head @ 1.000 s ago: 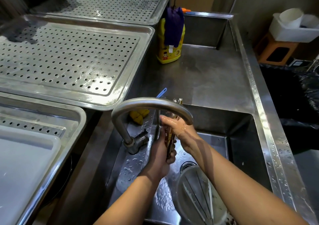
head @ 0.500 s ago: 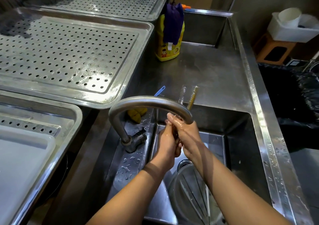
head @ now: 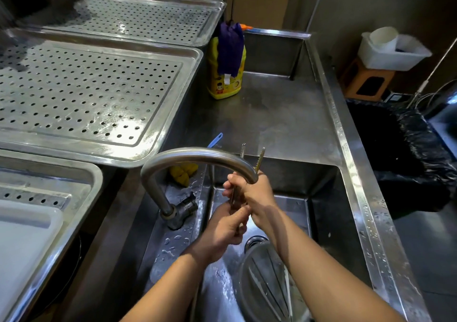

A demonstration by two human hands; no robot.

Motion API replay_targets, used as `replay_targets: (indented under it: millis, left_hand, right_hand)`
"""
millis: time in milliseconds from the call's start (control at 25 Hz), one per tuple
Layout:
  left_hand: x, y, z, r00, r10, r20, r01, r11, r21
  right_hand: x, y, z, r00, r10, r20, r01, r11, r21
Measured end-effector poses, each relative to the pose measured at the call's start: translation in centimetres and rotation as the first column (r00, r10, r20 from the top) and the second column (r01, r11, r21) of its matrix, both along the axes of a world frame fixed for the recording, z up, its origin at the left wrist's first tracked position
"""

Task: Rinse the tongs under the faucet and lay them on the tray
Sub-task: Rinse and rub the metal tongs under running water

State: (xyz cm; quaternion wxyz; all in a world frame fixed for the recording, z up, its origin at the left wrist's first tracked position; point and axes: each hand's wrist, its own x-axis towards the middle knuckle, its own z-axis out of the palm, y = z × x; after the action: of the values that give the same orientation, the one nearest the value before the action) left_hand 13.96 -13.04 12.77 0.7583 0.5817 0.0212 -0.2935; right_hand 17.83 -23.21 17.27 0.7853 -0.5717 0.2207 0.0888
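Metal tongs (head: 260, 158) stand nearly upright under the spout of the curved faucet (head: 197, 154), over the sink basin (head: 326, 198). Their two tips stick up past the spout; the rest is mostly hidden by my hands. My right hand (head: 257, 198) is closed around their middle, just below the spout. Lower down, my left hand (head: 226, 230) is closed on their bottom end. A large perforated steel tray (head: 81, 94) lies to the left of the sink.
A second perforated tray (head: 138, 17) sits behind the first, and a tray holding a white board (head: 22, 242) is at near left. A yellow bottle (head: 226, 74) with a purple cloth stands on the counter. A round wire utensil (head: 267, 287) lies in the basin.
The tongs have risen so both tips now show above the spout. My left hand has slid down to their lower end while my right stays at the middle.
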Motion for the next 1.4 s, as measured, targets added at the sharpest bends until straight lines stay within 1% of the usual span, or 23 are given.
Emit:
replay_targets:
  millis: [80,120,160,240,320,360,400,440,480,560,600,640,680,720,800,880,920,960,1080,1160,1280,1360,1400]
  left_hand:
    - [-0.8,-0.4,-0.3,0.960,0.102,0.261,-0.154,0.970,0.188]
    - [-1.3,-0.3,-0.6,0.927,0.097,0.362,-0.216,0.927,0.306]
    - [-1.9,0.1,-1.0,0.907,0.059,0.417,-0.256,0.863,0.436]
    - [-3.1,0.9,-1.7,0.897,-0.069,0.438,-0.276,0.687,0.673]
    - [-3.9,1.3,-2.0,0.866,-0.194,0.460,-0.303,0.528,0.793]
    - [-4.0,1.3,-2.1,0.845,-0.226,0.484,-0.334,0.484,0.809]
    - [-3.9,1.2,-2.1,0.823,-0.235,0.517,-0.368,0.472,0.801]
    - [-3.9,1.1,-1.9,0.803,-0.231,0.550,-0.392,0.490,0.779]
    - [-4.0,1.1,-1.8,0.790,-0.208,0.577,-0.389,0.557,0.734]
    - [-4.5,1.9,-1.9,0.822,-0.164,0.545,-0.271,0.729,0.628]
    - [-4.7,2.6,-2.2,0.834,-0.184,0.520,-0.211,0.764,0.609]
    - [-4.8,3.6,-2.6,0.827,-0.236,0.511,-0.182,0.747,0.640]
    - [-4.8,4.7,-2.9,0.806,-0.297,0.511,-0.184,0.695,0.695]
    - [-4.8,5.9,-3.5,0.770,-0.357,0.530,-0.224,0.626,0.747]
    - [-4.8,8.0,-4.5,0.684,-0.463,0.563,-0.372,0.442,0.816]
    - [-4.9,9.5,-5.1,0.678,-0.538,0.501,-0.429,0.264,0.864]
    - [-5.1,9.8,-5.3,0.692,-0.558,0.458,-0.415,0.212,0.885]
    - [-5.3,9.9,-5.5,0.700,-0.567,0.434,-0.401,0.191,0.896]
    - [-5.8,10.0,-6.7,0.727,-0.536,0.429,-0.377,0.212,0.902]
    - [-6.1,10.3,-7.7,0.738,-0.521,0.428,-0.370,0.219,0.903]
    - [-6.5,10.9,-9.2,0.726,-0.505,0.467,-0.422,0.210,0.882]
    - [-6.5,11.0,-9.9,0.724,-0.487,0.488,-0.455,0.194,0.869]
    - [-6.4,11.1,-10.3,0.723,-0.485,0.492,-0.464,0.187,0.866]
  right_hand:
    - [-0.5,0.5,-0.5,0.997,-0.070,0.014,0.071,0.994,-0.084]
    - [-0.7,0.5,-0.7,0.994,-0.108,0.029,0.110,0.992,-0.057]
    - [-0.7,0.3,-0.8,0.984,-0.176,0.031,0.176,0.984,-0.002]
    - [-1.0,0.0,-0.9,0.951,-0.307,0.014,0.306,0.950,0.064]
    - [-2.1,0.7,-1.8,0.949,-0.311,0.046,0.312,0.950,-0.022]
    - [-3.0,1.4,-2.4,0.966,-0.252,0.061,0.256,0.964,-0.075]
    - [-3.8,2.0,-2.8,0.983,-0.179,0.047,0.184,0.976,-0.115]
    - [-4.2,2.4,-3.1,0.991,-0.130,0.019,0.132,0.983,-0.128]
    - [-4.2,2.2,-3.1,0.994,-0.106,0.000,0.105,0.986,-0.126]
    - [-3.4,1.3,-2.4,0.996,-0.084,0.018,0.086,0.989,-0.119]
    - [-2.9,0.8,-1.8,0.997,-0.065,0.040,0.070,0.991,-0.116]
    - [-2.6,0.3,-1.2,0.998,-0.035,0.056,0.041,0.993,-0.108]
    - [-2.3,0.0,-0.7,0.998,0.021,0.061,-0.014,0.994,-0.107]
    - [-2.3,-0.3,-0.3,0.993,0.105,0.048,-0.098,0.987,-0.129]
    - [-2.5,-0.8,0.0,0.955,0.298,-0.014,-0.294,0.935,-0.200]
    - [-3.2,-1.3,-0.5,0.911,0.410,-0.040,-0.409,0.888,-0.208]
    - [-3.9,-1.5,-1.0,0.904,0.425,-0.046,-0.425,0.884,-0.192]
    - [-4.6,-2.0,-1.6,0.906,0.418,-0.063,-0.423,0.888,-0.179]
    - [-6.8,-3.5,-4.5,0.914,0.362,-0.180,-0.393,0.901,-0.184]
    - [-8.1,-4.9,-7.0,0.911,0.308,-0.273,-0.371,0.902,-0.220]
    - [-10.6,-7.6,-11.6,0.903,0.187,-0.386,-0.313,0.903,-0.296]
    - [-12.8,-9.4,-14.8,0.871,0.153,-0.468,-0.340,0.873,-0.349]
    - [-13.6,-10.2,-16.1,0.846,0.158,-0.510,-0.393,0.829,-0.397]
